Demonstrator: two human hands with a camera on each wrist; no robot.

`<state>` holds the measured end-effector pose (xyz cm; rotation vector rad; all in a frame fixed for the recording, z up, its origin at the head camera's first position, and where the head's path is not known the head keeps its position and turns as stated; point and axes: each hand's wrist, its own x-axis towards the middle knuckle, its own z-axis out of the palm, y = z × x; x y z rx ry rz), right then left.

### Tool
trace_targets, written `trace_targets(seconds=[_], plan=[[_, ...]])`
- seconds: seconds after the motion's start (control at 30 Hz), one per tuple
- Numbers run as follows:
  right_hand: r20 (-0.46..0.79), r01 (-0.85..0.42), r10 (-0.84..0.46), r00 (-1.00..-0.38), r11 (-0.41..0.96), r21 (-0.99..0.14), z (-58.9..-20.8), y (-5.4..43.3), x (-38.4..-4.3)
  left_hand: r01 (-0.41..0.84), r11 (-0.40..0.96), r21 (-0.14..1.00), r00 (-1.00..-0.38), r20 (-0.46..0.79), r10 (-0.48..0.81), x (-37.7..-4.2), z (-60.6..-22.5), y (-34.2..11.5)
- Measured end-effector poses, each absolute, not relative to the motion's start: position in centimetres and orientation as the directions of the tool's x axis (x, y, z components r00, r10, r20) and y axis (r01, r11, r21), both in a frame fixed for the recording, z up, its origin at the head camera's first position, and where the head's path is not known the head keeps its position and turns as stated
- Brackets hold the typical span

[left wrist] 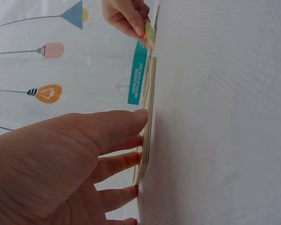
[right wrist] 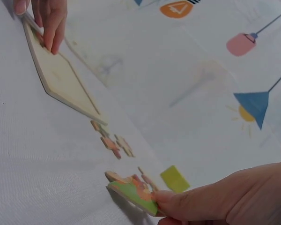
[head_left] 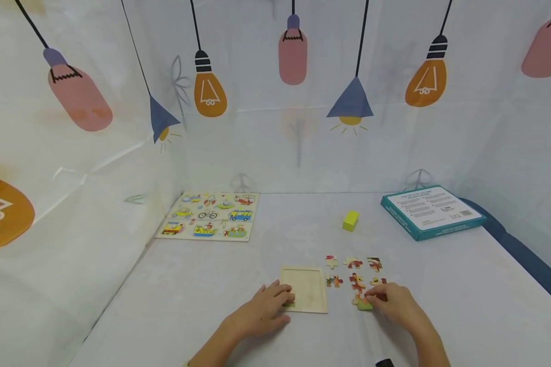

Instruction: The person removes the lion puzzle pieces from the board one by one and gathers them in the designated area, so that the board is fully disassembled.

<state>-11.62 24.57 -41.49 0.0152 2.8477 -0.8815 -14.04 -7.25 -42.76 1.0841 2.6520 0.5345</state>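
Note:
My right hand [head_left: 397, 304] pinches a puzzle piece [right wrist: 136, 196] with a green edge between thumb and fingertips; one side looks tilted up off the table. With fairly straight fingers, my left hand [head_left: 263, 310] rests on the left side of a shallow wooden puzzle tray [head_left: 309, 290]. Under its fingertips, a puzzle piece [head_left: 290, 304] partly shows in the tray's lower left corner. In the left wrist view, the left thumb lies by the tray's near edge. More loose pieces, among them a red and brown puzzle piece [head_left: 356, 282], lie in rows right of the tray.
At the back left lies a vehicle picture board [head_left: 218, 216]. A yellow-green block [head_left: 350, 220] sits behind the loose pieces, and a teal and white box [head_left: 433, 211] is at the back right. White printed sheeting [head_left: 257, 153] walls off the table's back and sides.

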Motion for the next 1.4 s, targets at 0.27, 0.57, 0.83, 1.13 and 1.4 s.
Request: trace_targets(seconds=[0.27, 0.57, 0.83, 1.13, 1.4], plan=[[-0.162, 0.062, -0.034, -0.986, 0.833, -0.549, -41.7, 24.4, -11.7, 0.636, 0.654, 0.411, -0.698, -0.057, 0.714, -14.1, -42.8, -7.3], [-0.085, 0.043, -0.003, -0.996, 0.845, -0.534, -41.9, 24.3, -11.9, 0.641, 0.65, 0.408, -0.696, -0.048, 0.717, -14.0, -42.7, -7.4], [0.01, -0.042, -0.043, -0.999, 0.862, -0.506, -42.5, 22.9, -12.3, 0.642, 0.654, 0.399, -0.697, -0.051, 0.715, -13.9, -42.7, -7.3], [0.097, -0.179, -0.151, -0.984, 0.832, -0.525, -42.9, 20.5, -12.3, 0.651, 0.656, 0.383, -0.699, -0.036, 0.715, -13.8, -42.7, -7.3], [0.192, -0.377, -0.325, -0.926, 0.768, -0.518, -43.4, 19.3, -12.4, 0.654, 0.656, 0.376, -0.7, -0.027, 0.713, -13.8, -42.8, -7.3]])
